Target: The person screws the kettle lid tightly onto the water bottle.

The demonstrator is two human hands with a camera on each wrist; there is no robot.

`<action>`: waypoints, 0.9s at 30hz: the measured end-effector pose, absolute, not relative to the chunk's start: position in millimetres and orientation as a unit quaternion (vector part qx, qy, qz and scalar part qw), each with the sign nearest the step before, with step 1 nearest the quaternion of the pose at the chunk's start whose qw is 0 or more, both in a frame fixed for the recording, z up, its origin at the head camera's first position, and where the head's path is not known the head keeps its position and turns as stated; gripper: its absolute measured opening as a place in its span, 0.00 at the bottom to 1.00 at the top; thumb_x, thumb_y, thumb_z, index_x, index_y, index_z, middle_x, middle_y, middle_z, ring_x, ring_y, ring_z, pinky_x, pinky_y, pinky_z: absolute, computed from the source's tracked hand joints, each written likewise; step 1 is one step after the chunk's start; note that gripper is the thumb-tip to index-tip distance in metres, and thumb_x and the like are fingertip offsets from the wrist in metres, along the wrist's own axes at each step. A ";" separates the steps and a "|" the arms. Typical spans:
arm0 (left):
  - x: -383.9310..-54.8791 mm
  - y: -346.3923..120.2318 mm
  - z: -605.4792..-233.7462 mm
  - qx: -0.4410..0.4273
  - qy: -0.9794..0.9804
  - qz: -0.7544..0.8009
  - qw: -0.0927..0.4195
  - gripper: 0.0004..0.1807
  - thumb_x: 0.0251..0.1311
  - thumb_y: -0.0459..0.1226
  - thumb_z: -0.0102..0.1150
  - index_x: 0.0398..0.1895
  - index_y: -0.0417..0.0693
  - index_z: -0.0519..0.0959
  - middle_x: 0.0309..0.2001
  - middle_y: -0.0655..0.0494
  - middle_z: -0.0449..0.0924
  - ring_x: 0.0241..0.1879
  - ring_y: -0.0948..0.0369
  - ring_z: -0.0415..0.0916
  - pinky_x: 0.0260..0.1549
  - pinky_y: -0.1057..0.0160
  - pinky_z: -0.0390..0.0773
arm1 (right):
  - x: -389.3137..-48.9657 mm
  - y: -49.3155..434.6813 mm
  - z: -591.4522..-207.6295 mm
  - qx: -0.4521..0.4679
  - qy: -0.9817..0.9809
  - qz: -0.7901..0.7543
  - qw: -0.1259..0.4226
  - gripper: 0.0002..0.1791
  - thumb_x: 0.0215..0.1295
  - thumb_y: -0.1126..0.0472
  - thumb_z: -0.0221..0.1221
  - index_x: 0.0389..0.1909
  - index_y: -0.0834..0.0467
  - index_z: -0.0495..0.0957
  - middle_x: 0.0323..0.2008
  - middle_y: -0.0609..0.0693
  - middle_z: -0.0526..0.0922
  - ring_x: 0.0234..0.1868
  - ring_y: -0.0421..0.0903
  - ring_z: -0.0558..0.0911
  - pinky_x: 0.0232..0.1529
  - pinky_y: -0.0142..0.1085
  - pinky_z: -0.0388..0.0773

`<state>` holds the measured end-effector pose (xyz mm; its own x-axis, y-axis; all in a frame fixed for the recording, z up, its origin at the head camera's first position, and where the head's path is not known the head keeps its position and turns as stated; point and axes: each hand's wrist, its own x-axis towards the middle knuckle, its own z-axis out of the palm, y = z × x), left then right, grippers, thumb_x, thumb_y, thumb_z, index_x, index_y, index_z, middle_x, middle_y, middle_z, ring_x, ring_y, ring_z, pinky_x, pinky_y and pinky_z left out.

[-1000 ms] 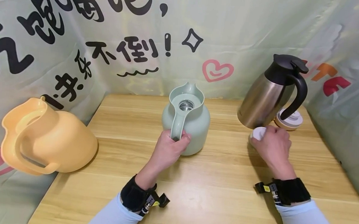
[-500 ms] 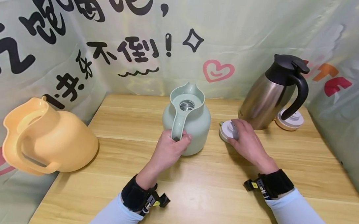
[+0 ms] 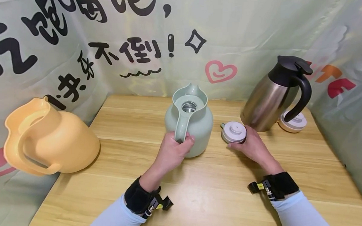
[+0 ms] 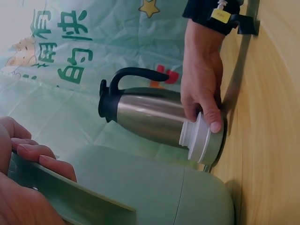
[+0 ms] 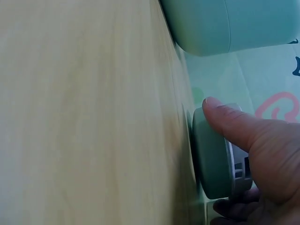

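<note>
Over the last second the lid (image 3: pixel 234 132) came left across the table (image 3: pixel 211 187), from in front of the steel pot (image 3: pixel 259 104) to near the jug (image 3: pixel 199 135). My right hand (image 3: pixel 253 145) has shifted from its top to its side, thumb and fingers pinching the rim. Lid lies stepped white side up. Left hand (image 3: pixel 175 147) unchanged, wrapped round the handle (image 3: pixel 181 124). Jug upright, mouth (image 3: pixel 189 107) uncovered. Judgement: lid within easy reach of the mouth, but not yet fitted; likely needs turning over first.
</note>
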<state>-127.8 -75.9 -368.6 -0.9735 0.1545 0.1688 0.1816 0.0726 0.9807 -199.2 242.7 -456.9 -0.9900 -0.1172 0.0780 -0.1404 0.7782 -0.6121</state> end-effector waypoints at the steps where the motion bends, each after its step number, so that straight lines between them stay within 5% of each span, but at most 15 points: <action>1: -127.4 -75.1 -368.7 -0.115 -0.732 -0.671 0.012 0.16 0.65 0.38 0.61 0.19 0.49 0.72 0.14 0.63 0.64 0.19 0.63 0.63 0.24 0.65 0.65 | -199.7 243.0 -457.7 0.070 -0.941 0.330 0.013 0.53 0.51 0.49 0.82 0.67 0.75 0.65 0.60 0.75 0.75 0.63 0.72 0.75 0.66 0.66 0.69; 19: -124.8 -68.1 -369.7 -0.115 -0.735 -0.668 0.022 0.14 0.66 0.37 0.61 0.21 0.47 0.75 0.15 0.64 0.64 0.20 0.63 0.64 0.24 0.65 0.67 | -197.6 237.5 -451.2 0.005 -0.909 0.416 0.025 0.56 0.62 0.50 0.74 0.74 0.73 0.49 0.68 0.80 0.66 0.70 0.74 0.69 0.72 0.66 0.63; 24: -121.1 -59.3 -371.0 -0.106 -0.737 -0.667 0.025 0.14 0.65 0.36 0.62 0.21 0.45 0.76 0.16 0.63 0.67 0.22 0.63 0.66 0.26 0.65 0.68 | -202.0 231.9 -416.6 0.006 -0.859 0.511 0.034 0.55 0.65 0.56 0.71 0.78 0.69 0.43 0.74 0.75 0.59 0.74 0.70 0.64 0.75 0.64 0.61; 27: -120.0 -51.7 -372.2 -0.102 -0.733 -0.672 0.027 0.13 0.66 0.37 0.63 0.22 0.45 0.76 0.18 0.62 0.69 0.23 0.64 0.68 0.28 0.65 0.71 | -206.4 231.1 -380.4 0.010 -0.839 0.543 0.036 0.52 0.71 0.53 0.68 0.81 0.62 0.43 0.77 0.67 0.58 0.75 0.61 0.64 0.76 0.52 0.66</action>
